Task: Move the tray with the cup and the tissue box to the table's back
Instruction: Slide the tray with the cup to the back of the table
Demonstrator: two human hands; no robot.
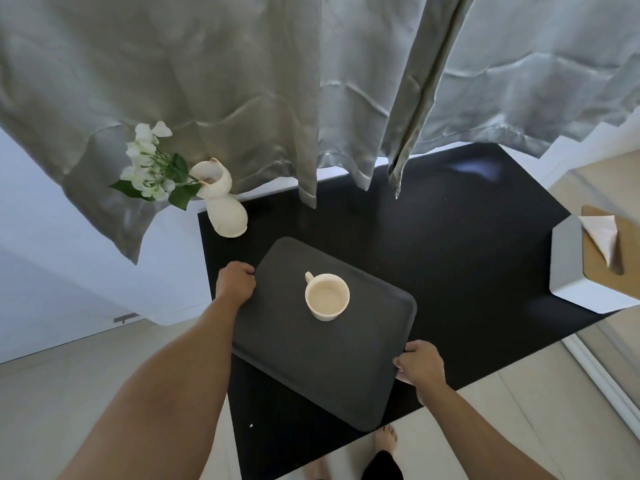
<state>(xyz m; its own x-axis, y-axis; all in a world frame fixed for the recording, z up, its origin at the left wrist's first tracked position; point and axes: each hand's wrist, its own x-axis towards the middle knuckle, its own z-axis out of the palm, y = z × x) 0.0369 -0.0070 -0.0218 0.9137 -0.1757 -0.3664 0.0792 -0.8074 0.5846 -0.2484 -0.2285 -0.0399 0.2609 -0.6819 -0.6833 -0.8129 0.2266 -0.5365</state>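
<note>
A person stands at a black table (450, 237) and holds a dark grey tray (311, 368) with both hands. The left hand (236, 283) grips the tray's left edge, with the fingers curled around the rim. The right hand (420, 363) grips the tray's right edge near the front corner, fingers wrapped over the rim too.

The tray sits over the front and left part of the table, turned at a slant. One corner sticks out past the table's front edge. I cannot tell if the tray is resting on the table or lifted a little.

A cream cup (327, 296) stands upright on the tray, a bit toward the back of it. Its handle points to the back left. The cup looks empty.

The tissue box (595, 268) is not on the tray. It sits well apart, at the table's right edge. It is white with a wooden top, and a white tissue pokes out.

A white vase (225, 206) with white flowers (149, 164) stands at the back left corner of the table, near the tray. Grey curtains (277, 81) hang behind the table. The person's bare feet (386, 438) show below, on the pale floor.
</note>
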